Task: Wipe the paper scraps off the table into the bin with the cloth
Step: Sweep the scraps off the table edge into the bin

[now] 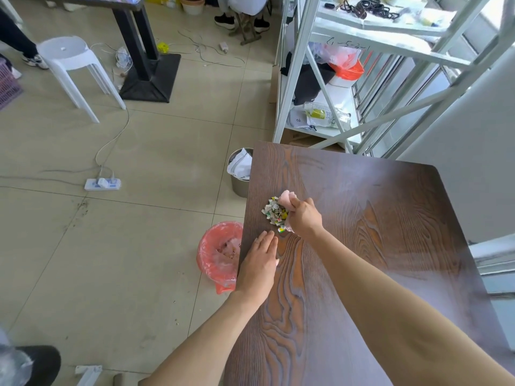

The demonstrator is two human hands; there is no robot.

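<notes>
- One dark wood-grain surface (pixel 362 246) fills the lower right of the view; its left edge runs above the floor.
- One pile of scraps (pixel 274 211) lies on the surface near the left edge, roughly midway along it; the pieces are too many and too small to count.
- One pink cloth (pixel 287 200) is bunched up, touching the right side of the pile.
- The right hand (pixel 303 218) is closed around the cloth, fingers curled over it, pressing it to the surface against the scraps.
- The left hand (pixel 260 263) lies flat with fingers straight and close together, palm down at the left edge, just nearer the person than the pile; it holds nothing.
- Two bins stand on the floor beside the left edge: one bin (pixel 220 253) lined with a red bag, just below the left hand, with some scraps already inside; one grey bin (pixel 239 174) farther along the edge, with white packaging in it.
- One white stool (pixel 72 65) stands well apart, at upper left.
- One power strip (pixel 102 184) lies on the floor tiles.
</notes>
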